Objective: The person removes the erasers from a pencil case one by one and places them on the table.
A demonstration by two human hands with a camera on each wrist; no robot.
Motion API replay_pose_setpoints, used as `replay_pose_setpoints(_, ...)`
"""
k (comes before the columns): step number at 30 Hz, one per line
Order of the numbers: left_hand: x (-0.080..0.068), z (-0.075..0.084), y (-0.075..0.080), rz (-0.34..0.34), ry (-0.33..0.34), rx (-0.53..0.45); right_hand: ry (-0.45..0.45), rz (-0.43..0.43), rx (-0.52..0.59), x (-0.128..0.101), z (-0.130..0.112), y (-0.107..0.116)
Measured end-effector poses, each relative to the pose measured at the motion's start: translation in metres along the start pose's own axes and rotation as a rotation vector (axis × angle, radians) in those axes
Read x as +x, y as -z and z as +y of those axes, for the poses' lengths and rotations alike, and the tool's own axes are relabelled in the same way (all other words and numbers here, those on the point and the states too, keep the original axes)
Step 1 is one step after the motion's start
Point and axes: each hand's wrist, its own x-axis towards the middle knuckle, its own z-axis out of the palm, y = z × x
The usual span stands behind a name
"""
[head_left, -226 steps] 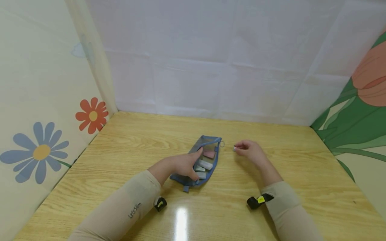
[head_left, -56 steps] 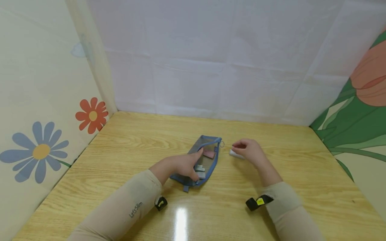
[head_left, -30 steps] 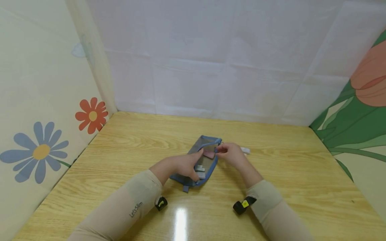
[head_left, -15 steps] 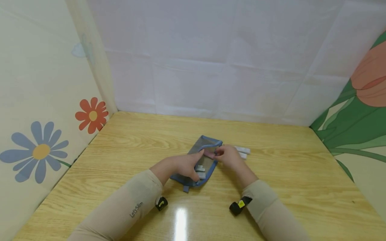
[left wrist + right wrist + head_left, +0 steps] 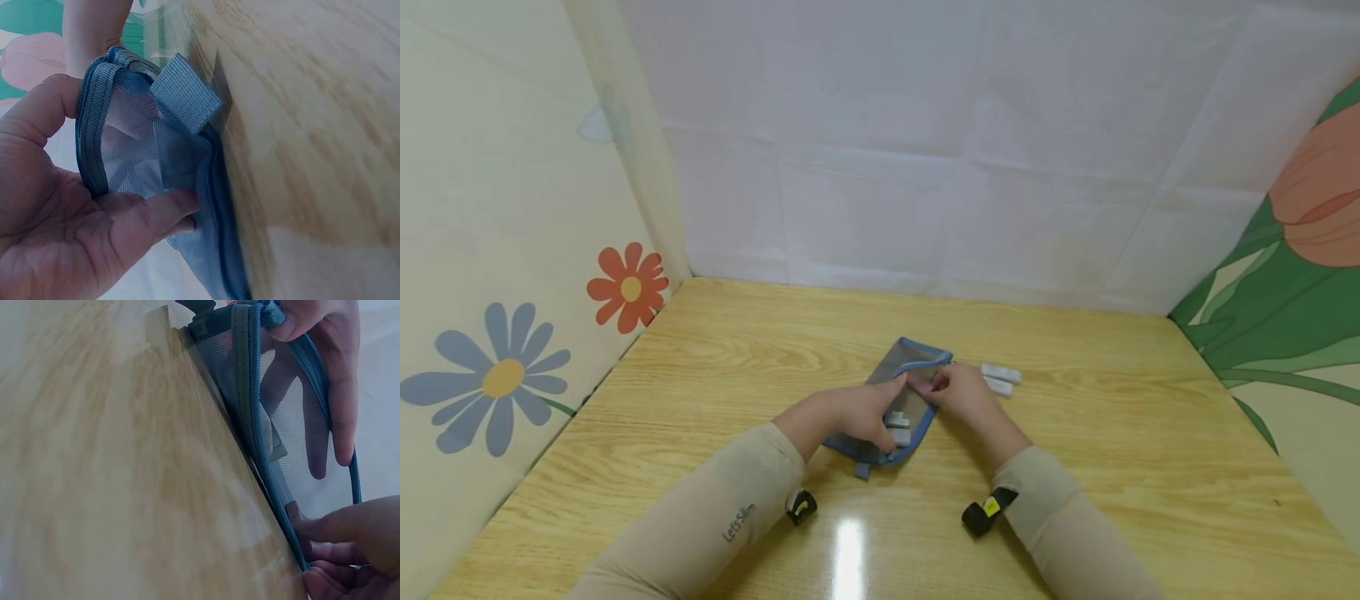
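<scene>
Gripping the mesh pouch point(image 5: 901, 392): left hand point(image 5: 850, 412); right hand's point(image 5: 961, 393) fingers curled inside its mouth.

A light wooden table point(image 5: 1112, 467) with a visible grain fills the lower half of the head view. A bright patch of light reflects off its glossy surface near the front edge. Behind the table stands a plain white wall point(image 5: 925, 150) marked with faint fold creases. To the left of the table is a cream wall point(image 5: 497, 167) printed with a red flower point(image 5: 628, 287) close to the table's far left corner and a larger blue flower point(image 5: 493, 379) nearer the viewer. To the right of the table, a wall point(image 5: 1292, 325) shows green leaves and a large orange-pink bloom point(image 5: 1318, 187).
</scene>
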Motion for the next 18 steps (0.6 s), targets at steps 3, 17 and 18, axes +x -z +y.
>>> replay_pose_setpoints(3, 0.0005, -0.0004, -0.0005, -0.001, 0.001, 0.002, -0.013, 0.001, -0.012, 0.0007, -0.0009, -0.0012)
replay_pose_setpoints(17, 0.0011, -0.0003, -0.0004, -0.009, 0.010, -0.005, -0.050, 0.015, 0.049, -0.0013, 0.0024, 0.0018)
replay_pose_setpoints(18, 0.0011, -0.0001, -0.0002, -0.009, 0.010, -0.004, -0.046, 0.019, 0.058, -0.0017, 0.0033, 0.0027)
